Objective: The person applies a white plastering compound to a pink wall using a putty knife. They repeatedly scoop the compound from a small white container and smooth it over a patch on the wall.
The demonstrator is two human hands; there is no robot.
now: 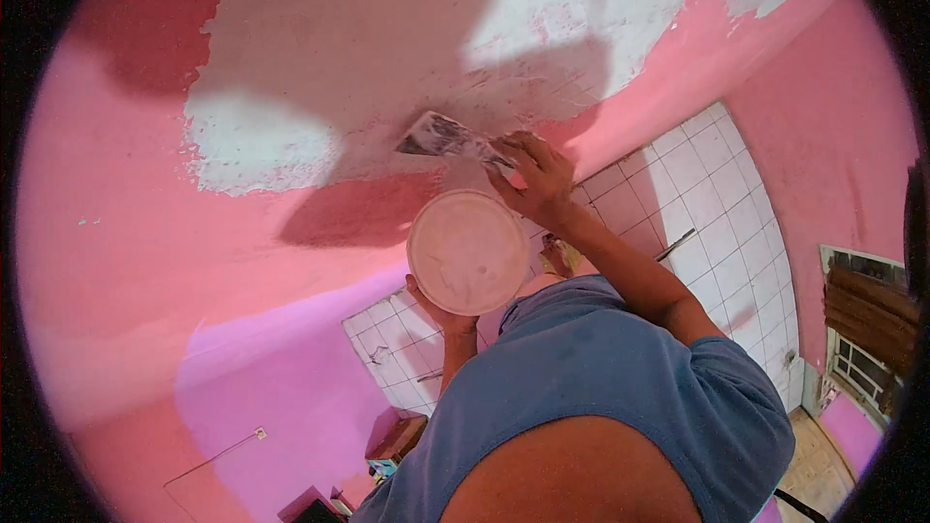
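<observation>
My right hand grips the handle of a putty knife, fingers wrapped round it. Its wide blade, smeared with whitish filler, lies at or close to the wall; contact is hard to tell. Below the blade, my left hand holds up a round, pale, rimmed lid from beneath, mostly hidden by it. Faint marks show on the lid's face. The pink wall carries a large whitish filler patch with ragged edges. Shadows fall across the patch around the knife.
White square tiles spread below and to the right, with a thin dark rod in front. A box is at the lower left, near a wall outlet. A window with brown covering stands at far right.
</observation>
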